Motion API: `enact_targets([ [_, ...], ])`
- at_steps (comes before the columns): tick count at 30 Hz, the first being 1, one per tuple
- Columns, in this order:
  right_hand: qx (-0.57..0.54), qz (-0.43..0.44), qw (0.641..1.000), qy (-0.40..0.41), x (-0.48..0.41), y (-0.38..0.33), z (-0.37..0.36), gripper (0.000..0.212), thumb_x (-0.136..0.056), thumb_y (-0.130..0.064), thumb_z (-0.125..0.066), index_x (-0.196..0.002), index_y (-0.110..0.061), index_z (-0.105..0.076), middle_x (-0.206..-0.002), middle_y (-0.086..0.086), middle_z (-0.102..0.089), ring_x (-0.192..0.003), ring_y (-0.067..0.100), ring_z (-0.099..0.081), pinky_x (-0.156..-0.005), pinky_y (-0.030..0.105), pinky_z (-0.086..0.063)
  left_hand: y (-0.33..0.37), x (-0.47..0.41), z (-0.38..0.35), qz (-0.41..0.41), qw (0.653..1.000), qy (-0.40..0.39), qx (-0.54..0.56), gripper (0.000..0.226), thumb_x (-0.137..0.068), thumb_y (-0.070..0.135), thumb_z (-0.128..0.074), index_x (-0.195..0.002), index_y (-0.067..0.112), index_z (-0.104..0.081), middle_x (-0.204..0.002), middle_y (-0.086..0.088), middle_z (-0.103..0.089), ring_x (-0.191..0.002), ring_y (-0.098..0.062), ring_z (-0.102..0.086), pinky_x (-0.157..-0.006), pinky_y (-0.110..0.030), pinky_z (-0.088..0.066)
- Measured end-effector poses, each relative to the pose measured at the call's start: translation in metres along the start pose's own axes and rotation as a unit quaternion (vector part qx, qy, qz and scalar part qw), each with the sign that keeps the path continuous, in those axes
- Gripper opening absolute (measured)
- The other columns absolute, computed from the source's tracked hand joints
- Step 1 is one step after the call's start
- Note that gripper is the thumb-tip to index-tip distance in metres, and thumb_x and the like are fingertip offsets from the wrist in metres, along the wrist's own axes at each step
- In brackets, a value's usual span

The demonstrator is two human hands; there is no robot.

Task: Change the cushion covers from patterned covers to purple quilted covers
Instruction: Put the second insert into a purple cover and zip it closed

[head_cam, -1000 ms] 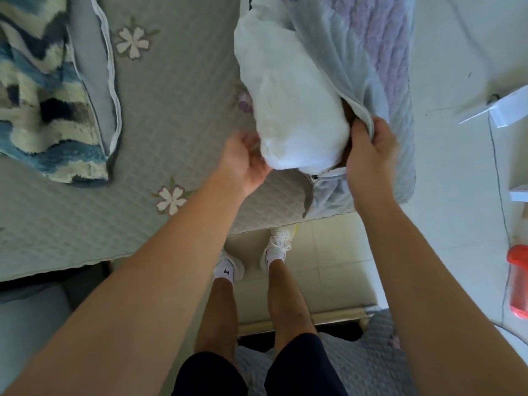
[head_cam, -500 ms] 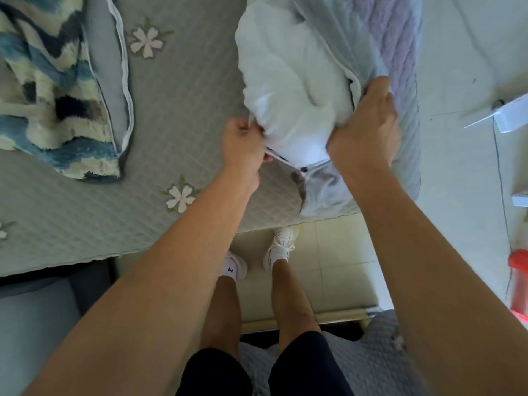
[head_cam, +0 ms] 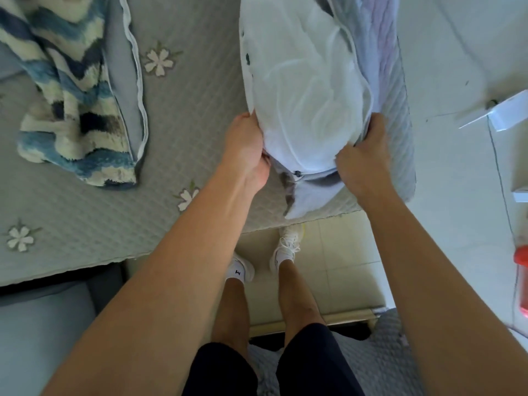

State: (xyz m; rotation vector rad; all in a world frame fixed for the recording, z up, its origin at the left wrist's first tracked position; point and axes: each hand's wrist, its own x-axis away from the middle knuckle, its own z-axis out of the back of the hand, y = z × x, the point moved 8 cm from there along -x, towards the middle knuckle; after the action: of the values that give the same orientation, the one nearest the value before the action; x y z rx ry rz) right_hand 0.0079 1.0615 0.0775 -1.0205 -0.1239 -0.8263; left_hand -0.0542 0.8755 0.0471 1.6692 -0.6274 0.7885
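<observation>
Your left hand (head_cam: pixel 247 150) curls round the near left edge of the white cushion (head_cam: pixel 303 104). Its fingertips are tucked underneath and hidden, so it is unclear whether they also catch fabric. Your right hand (head_cam: pixel 363 158) is clamped on the cover (head_cam: pixel 383 67) at the cushion's near right corner, knuckles up and fingers bunched over the lip.

The cushion lies on the grey spread (head_cam: pixel 194 104), near its front right corner, and is partly inside the cover. The cover's thin lining veils the right side of the cushion, while the near end bulges out bare. The cover's lilac quilting shows only as a strip along the right, and its far end is cut off by the top edge. A loose grey flap hangs toward you below the cushion, with the zip (head_cam: pixel 297 173) at the mouth between your hands. It is too small to tell how far it is run.

The old cover (head_cam: pixel 65 110), in blue and cream zigzag, lies crumpled on the spread, well apart to the left and cut off at the top left corner. At the right edge a red thing (head_cam: pixel 521 278) and a white thing (head_cam: pixel 511 112) are each partly out of view and hard to make out.
</observation>
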Motion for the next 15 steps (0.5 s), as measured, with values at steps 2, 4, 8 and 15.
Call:
enact_targets([
  [2, 0.03, 0.005, 1.0, 0.008, 0.009, -0.013, -0.003, 0.039, -0.08, -0.024, -0.055, -0.117, -0.016, -0.047, -0.085, -0.01, -0.051, -0.086, 0.019, -0.054, -0.068, 0.029, -0.038, 0.026, 0.012, 0.003, -0.052, 0.998, 0.031, -0.01, 0.022, -0.097, 0.022, -0.052, -0.104, 0.004, -0.063, -0.096, -0.008, -0.072, -0.087, -0.021, -0.07, -0.081, -0.04, -0.059],
  [4, 0.103, 0.006, 0.995, -0.001, 0.022, -0.018, -0.007, 0.039, -0.09, -0.011, -0.056, -0.127, -0.01, -0.045, -0.091, -0.006, -0.048, -0.091, 0.021, -0.053, -0.066, 0.019, -0.03, 0.057, 0.034, 0.011, -0.133, 0.988, 0.061, -0.054, 0.021, -0.096, 0.027, -0.059, -0.086, 0.009, -0.058, -0.081, -0.006, -0.067, -0.074, -0.018, -0.065, -0.068, -0.033, -0.057],
  [8, 0.116, -0.098, 0.976, -0.155, 0.054, 0.0, -0.035, 0.048, -0.089, -0.016, -0.063, -0.131, -0.007, -0.043, -0.118, 0.007, -0.056, -0.105, 0.025, -0.059, -0.088, 0.035, -0.051, 0.092, 0.077, 0.045, -0.234, 0.956, 0.086, -0.155, 0.024, -0.088, 0.029, -0.07, -0.096, 0.008, -0.061, -0.085, -0.005, -0.07, -0.074, -0.016, -0.068, -0.07, -0.03, -0.057],
  [15, 0.152, 0.284, 0.936, 0.138, 0.15, -0.065, 0.026, 0.114, -0.069, -0.042, -0.079, -0.153, -0.023, -0.004, -0.158, 0.024, -0.003, -0.147, 0.04, -0.011, -0.116, 0.057, -0.021, 0.075, 0.118, 0.095, -0.217, 0.928, 0.041, -0.301, 0.015, -0.089, 0.026, -0.071, -0.101, 0.016, -0.072, -0.087, -0.003, -0.073, -0.071, -0.01, -0.065, -0.068, -0.028, -0.054],
])
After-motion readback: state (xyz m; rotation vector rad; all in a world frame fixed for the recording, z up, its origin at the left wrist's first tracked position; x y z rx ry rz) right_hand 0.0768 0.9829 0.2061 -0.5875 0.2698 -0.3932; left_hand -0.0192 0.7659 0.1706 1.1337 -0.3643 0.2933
